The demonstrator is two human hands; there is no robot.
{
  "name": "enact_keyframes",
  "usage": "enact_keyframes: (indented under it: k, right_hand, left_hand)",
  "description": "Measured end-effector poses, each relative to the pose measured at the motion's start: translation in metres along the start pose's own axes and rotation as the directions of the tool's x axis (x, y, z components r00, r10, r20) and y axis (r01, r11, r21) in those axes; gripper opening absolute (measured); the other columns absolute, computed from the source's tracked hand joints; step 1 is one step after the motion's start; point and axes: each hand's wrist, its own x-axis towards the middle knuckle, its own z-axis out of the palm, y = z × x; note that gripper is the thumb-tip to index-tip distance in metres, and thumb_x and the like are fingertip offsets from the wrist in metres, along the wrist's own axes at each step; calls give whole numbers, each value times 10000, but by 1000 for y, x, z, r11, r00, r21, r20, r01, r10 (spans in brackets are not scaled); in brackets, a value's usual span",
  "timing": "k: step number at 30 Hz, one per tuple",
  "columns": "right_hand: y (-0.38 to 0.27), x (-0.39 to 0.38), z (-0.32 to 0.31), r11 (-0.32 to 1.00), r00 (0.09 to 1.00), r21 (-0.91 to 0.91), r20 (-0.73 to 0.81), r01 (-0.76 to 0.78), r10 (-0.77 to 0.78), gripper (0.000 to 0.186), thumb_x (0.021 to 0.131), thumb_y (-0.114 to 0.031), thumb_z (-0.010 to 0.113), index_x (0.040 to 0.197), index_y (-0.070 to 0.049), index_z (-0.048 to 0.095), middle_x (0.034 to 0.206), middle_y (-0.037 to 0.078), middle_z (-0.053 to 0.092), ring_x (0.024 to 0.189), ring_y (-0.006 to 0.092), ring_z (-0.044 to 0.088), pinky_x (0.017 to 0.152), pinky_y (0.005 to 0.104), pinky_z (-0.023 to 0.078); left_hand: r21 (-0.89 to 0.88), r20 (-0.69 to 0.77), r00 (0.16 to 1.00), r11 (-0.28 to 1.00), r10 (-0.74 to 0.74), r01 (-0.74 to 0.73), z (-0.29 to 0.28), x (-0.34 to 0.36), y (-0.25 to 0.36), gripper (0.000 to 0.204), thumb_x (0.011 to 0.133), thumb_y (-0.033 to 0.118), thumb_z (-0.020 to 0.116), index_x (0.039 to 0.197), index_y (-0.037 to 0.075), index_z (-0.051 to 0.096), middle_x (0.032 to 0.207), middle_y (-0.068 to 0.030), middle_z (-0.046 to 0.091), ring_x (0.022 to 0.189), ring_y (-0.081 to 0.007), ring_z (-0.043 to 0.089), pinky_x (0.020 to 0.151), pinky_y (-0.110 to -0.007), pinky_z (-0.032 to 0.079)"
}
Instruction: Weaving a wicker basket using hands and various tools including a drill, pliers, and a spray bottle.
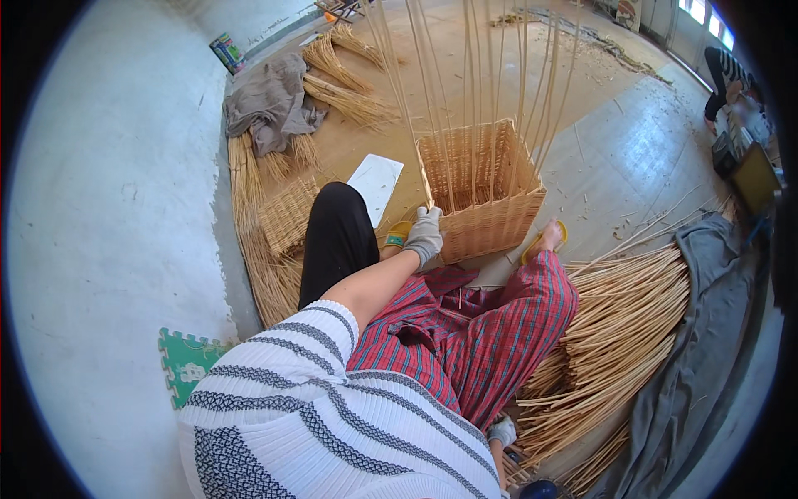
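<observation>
Striped sweater [332,416] hogging six o'clock | left hand [426,235] (nearer) gripping basket's corner, basket [490,223] sitting at its two o'clock, stakes [421,166] pointing twelve-ish | right hand [502,431] hanging at five, can't tell its grip

Pretty neat boxy tan wicker basket [490,223], open on top, with long bare stakes [522,66] shooting way up past the rim. It's sitting on the floor [628,154]. The straw-colored rods [623,320] lie in a loose, fanned-out heap off to the right.
</observation>
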Motion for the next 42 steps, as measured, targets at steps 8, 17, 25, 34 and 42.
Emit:
enact_keyframes:
  k: [8, 17, 25, 34, 42]
  right_hand:
    - [-22, -43, -13, 963, 967, -268, -250, -13, -56, 417, 782, -244, 737, 1136, -50, 633, 1076, 178, 646, 958, 371, 650, 823, 466, 520]
    - [-29, -40, -20, 993, 989, -75, -112, 87, -95, 403, 808, -307, 707, 1123, -64, 647, 1066, 198, 670, 991, 373, 648, 836, 450, 511]
    - [-19, -67, -18, 990, 989, 35, 38, 139, -140, 413, 858, -396, 604, 1122, -82, 653, 1102, 207, 670, 1032, 379, 639, 856, 448, 508]
    - [-55, -150, 49, 804, 961, 544, -11, 239, -277, 475, 913, -496, 489, 1120, -103, 659, 1143, 216, 669, 1077, 386, 628, 877, 445, 504]
    - [-74, -196, 40, 832, 974, 554, 204, -36, -93, 471, 910, -450, 532, 1218, -108, 633, 1296, 199, 606, 1186, 381, 575, 999, 439, 464]
  left_hand:
    - [105, 230, 973, 994, -36, 12, -11, 8, -1, 683, 811, 238, 746, 1367, 101, 374, 1311, -289, 413, 1178, -470, 552, 990, -486, 469]
    - [32, 332, 943, 999, -28, 18, -26, 2, 2, 736, 825, 237, 744, 1426, 152, 327, 1397, -317, 389, 1239, -478, 514, 1034, -495, 432]
    - [-404, -78, 995, 911, 57, -84, 15, -23, -43, 962, 822, 178, 691, 1589, 178, 110, 1558, -284, 273, 1431, -424, 318, 1170, -434, 305]
    - [-246, 876, 275, 858, 396, -451, 87, -86, -111, 450, 913, 273, 629, 1298, 51, 557, 1148, -194, 664, 1030, -320, 662, 850, -411, 539]
    - [-329, 829, -102, 331, 551, -884, 95, -65, -94, 268, 883, 267, 572, 1108, 127, 611, 1097, -192, 604, 1086, -380, 569, 857, -474, 474]
